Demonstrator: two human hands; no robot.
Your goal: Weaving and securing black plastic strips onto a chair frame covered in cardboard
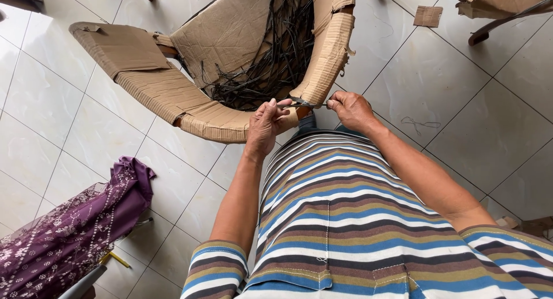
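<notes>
My left hand (266,126) and my right hand (351,110) are close together in front of my striped shirt. Both pinch a thin dark strand (304,105) stretched between them. The strand runs at the front rim of a chair frame (190,106) wrapped in brown cardboard. Inside the chair hangs a tangle of loose dark strips (271,57). My left fingers touch the cardboard rim; my right hand is just to the right of it.
White floor tiles (438,86) lie all around. A purple embroidered cloth (75,224) is draped at the lower left. A small cardboard scrap (428,15) and another cardboard-wrapped piece of furniture (495,5) sit at the top right. A bit of wire (419,125) lies on the floor.
</notes>
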